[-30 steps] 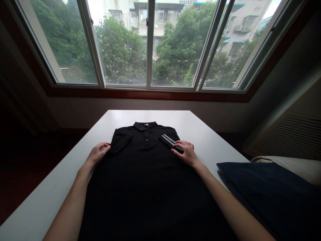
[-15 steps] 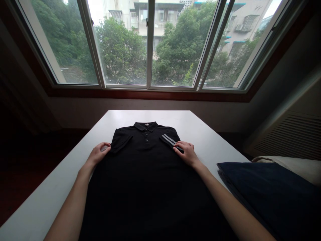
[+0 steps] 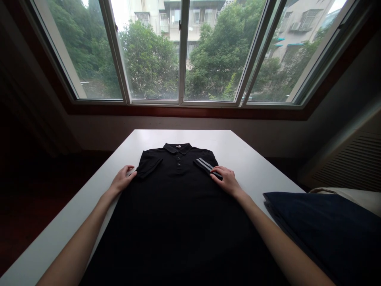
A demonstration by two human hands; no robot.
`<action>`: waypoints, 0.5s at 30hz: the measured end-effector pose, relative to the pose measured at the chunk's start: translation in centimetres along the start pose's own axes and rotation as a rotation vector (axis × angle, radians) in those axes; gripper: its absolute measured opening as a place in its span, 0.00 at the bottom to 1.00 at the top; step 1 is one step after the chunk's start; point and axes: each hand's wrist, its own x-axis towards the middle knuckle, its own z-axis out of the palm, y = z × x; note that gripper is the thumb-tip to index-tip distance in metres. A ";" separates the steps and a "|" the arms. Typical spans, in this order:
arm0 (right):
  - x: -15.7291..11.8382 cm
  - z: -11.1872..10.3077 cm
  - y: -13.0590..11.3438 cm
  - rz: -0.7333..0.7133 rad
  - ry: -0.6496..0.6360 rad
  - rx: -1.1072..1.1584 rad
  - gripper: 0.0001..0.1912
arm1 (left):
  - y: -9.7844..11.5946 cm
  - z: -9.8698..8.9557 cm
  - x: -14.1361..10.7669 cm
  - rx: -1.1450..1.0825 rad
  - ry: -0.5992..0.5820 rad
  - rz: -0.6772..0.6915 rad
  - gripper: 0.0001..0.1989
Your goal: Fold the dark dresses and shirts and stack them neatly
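A black polo shirt (image 3: 178,214) lies front up on the white table, its collar at the far end and its lower part running toward me. Both short sleeves are folded inward over the front; the right one has two pale stripes (image 3: 206,163). At the shirt's left edge, by the folded sleeve, is my left hand (image 3: 122,178). Its thumb touches the cloth and its fingers stand apart from the thumb. My right hand (image 3: 228,180) rests on the striped sleeve at the right edge, fingers and thumb spread over the fabric.
The white table (image 3: 247,159) narrows toward a wall beneath a wide window (image 3: 181,59). At the right lies a folded dark blue cloth (image 3: 321,222), with a cream cloth (image 3: 363,200) behind it. A slatted panel (image 3: 351,159) stands at the far right.
The whole scene has shifted slightly right in view. The fingers of my left hand have spread from its thumb at the shirt's edge. My right hand stays on the striped sleeve.
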 end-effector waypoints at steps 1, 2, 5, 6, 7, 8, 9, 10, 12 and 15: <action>0.0 0.0 0.0 -0.003 0.000 -0.001 0.12 | 0.0 -0.1 -0.5 0.050 -0.002 -0.014 0.32; 0.0 0.0 0.1 -0.006 0.002 -0.003 0.12 | 0.1 -0.3 -1.3 0.099 -0.010 -0.023 0.34; 0.0 0.1 0.2 -0.022 0.015 -0.014 0.13 | 0.6 -1.2 -5.3 0.182 -0.052 -0.012 0.38; 0.1 0.2 0.2 -0.030 0.020 -0.019 0.13 | 0.8 -1.6 -7.2 0.195 -0.066 -0.005 0.38; 0.1 0.3 0.3 -0.039 0.025 -0.025 0.13 | 0.9 -2.1 -9.3 0.209 -0.081 0.000 0.38; 0.1 0.3 0.3 -0.049 0.030 -0.031 0.13 | 1.0 -2.6 -11.6 0.230 -0.094 0.002 0.38; 0.1 0.4 0.4 -0.060 0.036 -0.038 0.13 | 1.1 -3.2 -14.0 0.259 -0.105 -0.006 0.38; 0.1 0.4 0.4 -0.073 0.043 -0.046 0.13 | 1.0 -3.7 -16.5 0.291 -0.108 -0.018 0.38; 0.2 0.4 0.4 -0.099 0.066 -0.063 0.13 | 0.8 -4.8 -21.4 0.351 -0.080 -0.031 0.36; 0.6 0.4 -0.2 -0.129 0.106 -0.074 0.13 | 0.4 -5.9 -28.0 0.424 0.001 0.012 0.35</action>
